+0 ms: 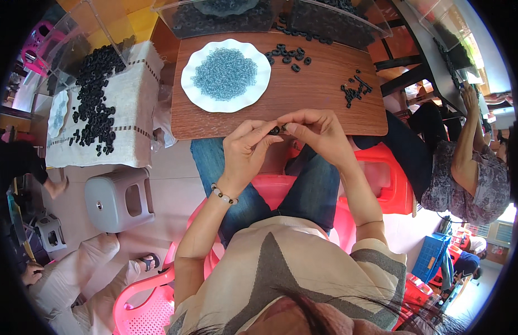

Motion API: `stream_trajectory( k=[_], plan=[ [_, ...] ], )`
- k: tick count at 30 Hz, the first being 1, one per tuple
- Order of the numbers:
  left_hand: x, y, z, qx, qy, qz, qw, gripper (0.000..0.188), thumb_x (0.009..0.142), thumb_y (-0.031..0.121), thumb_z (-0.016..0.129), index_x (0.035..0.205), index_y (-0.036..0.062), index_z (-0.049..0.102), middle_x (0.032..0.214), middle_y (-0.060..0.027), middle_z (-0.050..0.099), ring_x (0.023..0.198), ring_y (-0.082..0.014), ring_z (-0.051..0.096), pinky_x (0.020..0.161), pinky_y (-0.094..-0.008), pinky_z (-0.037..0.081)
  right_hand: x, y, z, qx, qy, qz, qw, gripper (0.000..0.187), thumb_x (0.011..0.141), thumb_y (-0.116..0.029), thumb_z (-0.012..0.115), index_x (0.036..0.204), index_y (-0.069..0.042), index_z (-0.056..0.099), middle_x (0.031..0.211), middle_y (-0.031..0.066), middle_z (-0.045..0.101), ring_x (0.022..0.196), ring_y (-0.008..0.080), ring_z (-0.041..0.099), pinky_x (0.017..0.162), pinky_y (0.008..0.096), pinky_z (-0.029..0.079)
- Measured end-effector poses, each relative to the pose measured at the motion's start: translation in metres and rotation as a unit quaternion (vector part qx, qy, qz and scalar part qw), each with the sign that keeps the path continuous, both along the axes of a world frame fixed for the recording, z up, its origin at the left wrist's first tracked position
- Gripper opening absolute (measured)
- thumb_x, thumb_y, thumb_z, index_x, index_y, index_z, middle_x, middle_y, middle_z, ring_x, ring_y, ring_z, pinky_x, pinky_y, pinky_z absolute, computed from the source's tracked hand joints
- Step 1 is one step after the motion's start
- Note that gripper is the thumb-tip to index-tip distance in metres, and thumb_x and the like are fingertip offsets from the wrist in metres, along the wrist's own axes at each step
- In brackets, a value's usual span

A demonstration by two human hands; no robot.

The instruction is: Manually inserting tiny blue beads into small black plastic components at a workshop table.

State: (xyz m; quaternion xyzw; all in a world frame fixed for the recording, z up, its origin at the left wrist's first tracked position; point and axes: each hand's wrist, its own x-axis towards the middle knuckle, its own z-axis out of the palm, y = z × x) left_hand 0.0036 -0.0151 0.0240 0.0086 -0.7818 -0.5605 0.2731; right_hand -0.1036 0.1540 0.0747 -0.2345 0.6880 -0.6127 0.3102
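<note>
Both my hands meet over the front edge of a brown wooden table (320, 84). My left hand (243, 152) pinches a small, dark, rounded piece (274, 130) between thumb and fingers. Close against it, the fingertips of my right hand (317, 133) are pressed together on something tiny, mostly hidden by the fingers. Beyond my left hand stands a white wavy-edged plate (188, 85) heaped with tiny clear-blue beads (224, 73). Loose black oval pieces (287, 53) lie right of the plate. Thin black pieces (356, 90) are gathered near the table's right side.
Clear bins (225, 19) of black pieces line the table's far edge. At left, a cloth-covered table (133, 106) carries a spread of black pieces (97, 84). A grey stool (111, 201) stands below it. Other people sit at left and right; a red stool (384, 178) is at right.
</note>
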Motion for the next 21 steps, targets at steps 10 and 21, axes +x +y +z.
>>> stream_trajectory(
  k=[10, 21],
  plan=[
    [0.004, 0.000, 0.003, -0.029, 0.014, -0.031, 0.999, 0.033, 0.088, -0.011, 0.066, 0.118, 0.0001, 0.073, 0.104, -0.0139, 0.070, 0.089, -0.0222, 0.074, 0.075, -0.0301, 0.062, 0.024, 0.001, 0.005, 0.092, 0.150, -0.065, 0.982, 0.013, 0.090, -0.007, 0.074, 0.100, 0.000, 0.076, 0.085, 0.0052, 0.072, 0.069, 0.0054, 0.058, 0.060, 0.0241, 0.047],
    [0.007, 0.004, -0.014, -0.064, 0.023, -0.008, 0.998, 0.033, 0.084, -0.010, 0.064, 0.115, -0.0019, 0.072, 0.107, -0.0157, 0.069, 0.089, -0.0278, 0.072, 0.076, -0.0352, 0.061, 0.031, -0.010, -0.003, 0.120, 0.253, -0.087, 0.956, 0.008, 0.086, -0.005, 0.075, 0.091, 0.002, 0.073, 0.076, 0.0077, 0.067, 0.066, 0.0106, 0.057, 0.061, 0.0280, 0.044]
  ],
)
